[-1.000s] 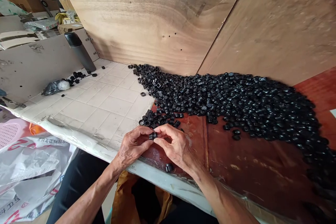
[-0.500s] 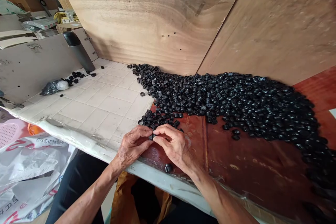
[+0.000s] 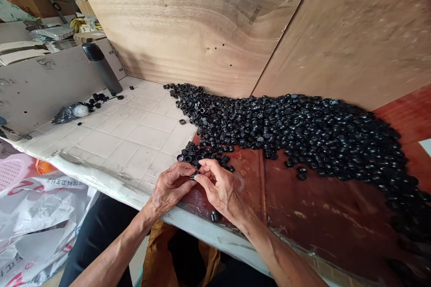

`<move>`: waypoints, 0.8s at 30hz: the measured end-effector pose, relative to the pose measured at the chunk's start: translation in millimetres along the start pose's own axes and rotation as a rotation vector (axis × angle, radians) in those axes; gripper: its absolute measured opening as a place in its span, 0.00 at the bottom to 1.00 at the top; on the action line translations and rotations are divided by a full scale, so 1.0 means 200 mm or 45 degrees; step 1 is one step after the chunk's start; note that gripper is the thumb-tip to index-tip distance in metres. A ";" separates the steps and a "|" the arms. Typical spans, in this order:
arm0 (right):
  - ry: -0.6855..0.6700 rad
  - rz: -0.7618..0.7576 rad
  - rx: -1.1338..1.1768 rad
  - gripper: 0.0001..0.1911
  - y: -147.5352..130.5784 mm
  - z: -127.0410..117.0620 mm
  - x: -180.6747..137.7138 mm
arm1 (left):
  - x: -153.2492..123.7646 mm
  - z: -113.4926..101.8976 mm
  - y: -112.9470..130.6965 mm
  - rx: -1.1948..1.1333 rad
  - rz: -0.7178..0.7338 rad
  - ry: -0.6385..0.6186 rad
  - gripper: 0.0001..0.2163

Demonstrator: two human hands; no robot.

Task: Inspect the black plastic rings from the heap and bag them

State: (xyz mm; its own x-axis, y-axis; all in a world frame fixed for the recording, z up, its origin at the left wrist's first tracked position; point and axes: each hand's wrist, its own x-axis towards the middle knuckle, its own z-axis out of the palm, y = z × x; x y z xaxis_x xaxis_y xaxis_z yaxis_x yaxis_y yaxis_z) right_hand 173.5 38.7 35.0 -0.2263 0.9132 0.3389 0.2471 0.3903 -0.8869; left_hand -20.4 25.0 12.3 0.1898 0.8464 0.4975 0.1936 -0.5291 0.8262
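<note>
My left hand (image 3: pixel 168 188) and my right hand (image 3: pixel 220 188) meet at the near edge of the table, fingertips pinched together on one small black plastic ring (image 3: pixel 193 175). Only a sliver of the ring shows between the fingers. Just beyond my fingers lies a small cluster of the same black rings (image 3: pixel 202 154). Behind it a long heap of several black rings (image 3: pixel 303 130) runs across the table to the right. One more black ring (image 3: pixel 214 216) lies by my right wrist at the table's edge.
A dark flask (image 3: pixel 101 68) stands at the back left on the white tiled surface (image 3: pixel 114 139), near a small bag and loose black pieces (image 3: pixel 72 111). Plywood boards (image 3: pixel 202 31) wall the back. White sacks (image 3: pixel 37 215) lie below at left.
My hands stay joined on the ring; my right fingers have shifted slightly up toward the small cluster. The view has moved a little.
</note>
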 end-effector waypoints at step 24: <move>-0.145 0.540 0.344 0.11 -0.06 -0.03 0.04 | 0.00 0.01 0.00 -0.246 -0.126 0.100 0.11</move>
State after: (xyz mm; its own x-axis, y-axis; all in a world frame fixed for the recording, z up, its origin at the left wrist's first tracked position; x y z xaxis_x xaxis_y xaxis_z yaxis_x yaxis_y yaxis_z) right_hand 174.6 42.5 49.5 -0.2636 0.9603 -0.0909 0.0907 -0.0692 -0.9935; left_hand -18.7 25.0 11.5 0.1021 0.8998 0.4243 0.0186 -0.4281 0.9035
